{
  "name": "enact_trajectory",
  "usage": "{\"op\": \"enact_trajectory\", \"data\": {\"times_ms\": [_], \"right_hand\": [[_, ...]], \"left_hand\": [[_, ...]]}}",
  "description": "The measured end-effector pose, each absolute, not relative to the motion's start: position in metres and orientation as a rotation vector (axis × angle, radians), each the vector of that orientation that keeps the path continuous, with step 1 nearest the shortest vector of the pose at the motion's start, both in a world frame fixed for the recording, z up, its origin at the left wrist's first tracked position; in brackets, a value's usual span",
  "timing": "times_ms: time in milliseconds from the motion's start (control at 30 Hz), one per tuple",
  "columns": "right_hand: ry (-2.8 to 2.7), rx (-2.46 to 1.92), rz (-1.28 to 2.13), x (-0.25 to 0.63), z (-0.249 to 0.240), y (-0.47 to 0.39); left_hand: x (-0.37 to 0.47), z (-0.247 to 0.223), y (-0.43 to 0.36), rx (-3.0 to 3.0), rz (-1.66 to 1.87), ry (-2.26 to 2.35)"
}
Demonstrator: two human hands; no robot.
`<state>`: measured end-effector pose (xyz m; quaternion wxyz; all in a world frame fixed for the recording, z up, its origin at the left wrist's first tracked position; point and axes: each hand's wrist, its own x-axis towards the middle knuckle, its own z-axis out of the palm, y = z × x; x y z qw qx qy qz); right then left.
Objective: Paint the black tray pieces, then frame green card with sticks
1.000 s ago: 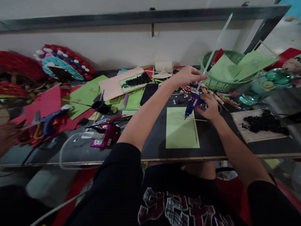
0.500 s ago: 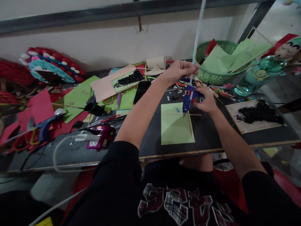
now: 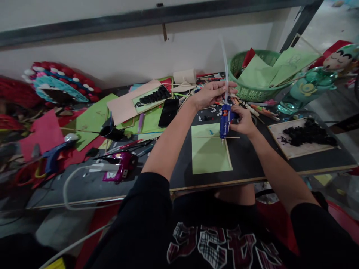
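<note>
In my right hand (image 3: 243, 120), fingers wrapped round the grip, is a blue glue gun (image 3: 225, 121) with its nozzle pointing down. A long translucent glue stick (image 3: 225, 61) rises from the back of the gun. The fingers of my left hand (image 3: 214, 93) pinch that stick just above the gun. Below the nozzle lies a light green sheet of card (image 3: 209, 157) with a thin wooden stick (image 3: 228, 157) along its right edge. Another thin stick (image 3: 203, 137) crosses the upper part of the sheet, its right end jutting past the edge. Whether the nozzle touches is unclear.
A green basket (image 3: 252, 91) of paper stands behind my right hand. Right of it is a teal bottle figure (image 3: 305, 89), with a black-decorated panel (image 3: 288, 145) nearer. Leftward lie a phone (image 3: 168, 113), a purple device (image 3: 120, 168) and scissors (image 3: 39, 168).
The gun is more upright, and its nozzle has shifted slightly right and down along the right-edge stick. The glue stick's top has come lower and now leans left. Both hands keep their hold.
</note>
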<state>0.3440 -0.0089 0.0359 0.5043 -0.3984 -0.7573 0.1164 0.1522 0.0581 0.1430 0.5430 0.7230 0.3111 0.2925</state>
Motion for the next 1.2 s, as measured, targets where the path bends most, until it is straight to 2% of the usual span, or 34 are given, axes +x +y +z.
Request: {"op": "enact_trajectory", "data": {"times_ms": [267,567,833,1033,1200], "right_hand": [[-1.892,-1.11,0.029,0.337,0.042,-0.015],[-1.802,-1.022,0.193,0.337,0.041,-0.013],[-1.892,-1.004,0.234,0.336,0.041,-0.01],[-1.824,-1.259,-0.062,0.35,0.051,-0.01],[-1.725,-1.433,-0.273,0.375,0.056,-0.006]], "left_hand": [[0.151,0.14,0.064,1.774,0.725,0.811],[0.148,0.141,0.052,1.737,0.742,0.725],[0.142,0.12,0.052,1.729,0.791,0.937],[0.113,0.119,0.04,1.951,0.9,1.233],[0.082,0.081,-0.024,2.343,0.798,1.462]]}}
